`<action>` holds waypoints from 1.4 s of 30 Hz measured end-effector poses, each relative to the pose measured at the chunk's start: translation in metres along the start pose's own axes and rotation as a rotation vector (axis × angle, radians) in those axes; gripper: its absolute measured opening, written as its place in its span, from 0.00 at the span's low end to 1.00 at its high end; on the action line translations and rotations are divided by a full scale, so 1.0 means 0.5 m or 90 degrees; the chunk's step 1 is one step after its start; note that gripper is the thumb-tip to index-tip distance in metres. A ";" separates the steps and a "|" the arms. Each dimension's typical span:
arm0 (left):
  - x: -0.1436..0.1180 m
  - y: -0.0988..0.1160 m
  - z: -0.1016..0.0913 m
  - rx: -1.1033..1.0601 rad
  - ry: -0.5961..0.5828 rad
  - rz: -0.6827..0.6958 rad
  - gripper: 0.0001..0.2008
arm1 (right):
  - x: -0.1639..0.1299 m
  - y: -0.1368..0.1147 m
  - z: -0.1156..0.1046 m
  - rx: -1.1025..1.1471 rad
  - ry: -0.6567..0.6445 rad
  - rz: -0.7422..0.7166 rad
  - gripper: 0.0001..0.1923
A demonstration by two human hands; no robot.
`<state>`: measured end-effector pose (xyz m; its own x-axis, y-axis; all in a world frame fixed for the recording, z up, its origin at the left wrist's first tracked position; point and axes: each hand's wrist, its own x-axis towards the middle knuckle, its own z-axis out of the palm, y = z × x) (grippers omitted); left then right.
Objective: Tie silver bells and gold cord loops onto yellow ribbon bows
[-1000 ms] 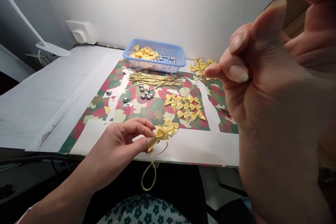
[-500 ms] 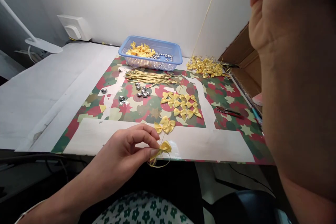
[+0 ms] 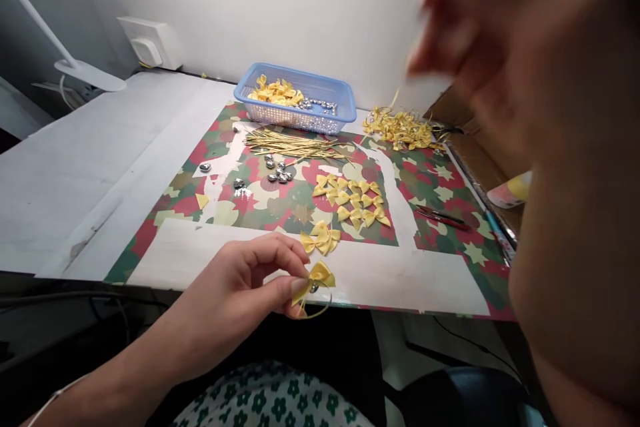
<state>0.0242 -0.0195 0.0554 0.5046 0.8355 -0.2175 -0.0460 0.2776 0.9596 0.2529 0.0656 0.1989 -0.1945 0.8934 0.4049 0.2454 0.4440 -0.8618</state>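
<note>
Just beyond the left hand (image 3: 245,280) lie two yellow bows (image 3: 320,239); farther on, a cluster of bows (image 3: 353,199) and silver beads (image 3: 277,172) block the way. Leftward, bare white tabletop (image 3: 85,167) offers passage.

Likely craft workbench, yellow bows (image 3: 350,200), basket (image 3: 320,123), desk lamp (image 3: 90,73)

The right hand (image 3: 505,47) is a smear of blur close to the lens, so its fingers and grip can't be made out, and the forearm below runs off the right and bottom edges. It blocks the table's (image 3: 75,173) far right corner and part of the brown box (image 3: 470,147). The left hand (image 3: 240,287) covers part of the yellow bow (image 3: 317,277); the small silver piece at its centre is too tiny to identify. The lamp (image 3: 75,67) is cut off at the left edge.
</note>
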 end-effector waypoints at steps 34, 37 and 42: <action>0.008 -0.030 0.019 0.124 0.153 0.224 0.09 | -0.315 0.148 0.189 0.621 0.071 0.456 0.17; 0.007 -0.042 0.019 0.228 0.155 0.294 0.11 | -0.313 0.143 0.188 0.388 0.112 0.373 0.18; 0.006 -0.052 0.021 0.372 0.215 0.371 0.12 | -0.313 0.125 0.201 0.102 0.138 0.276 0.16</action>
<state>0.0361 -0.0293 0.0316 0.2537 0.8890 0.3811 0.2775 -0.4443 0.8518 0.2030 -0.0533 0.0510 0.0989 0.9943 0.0399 0.1077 0.0291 -0.9938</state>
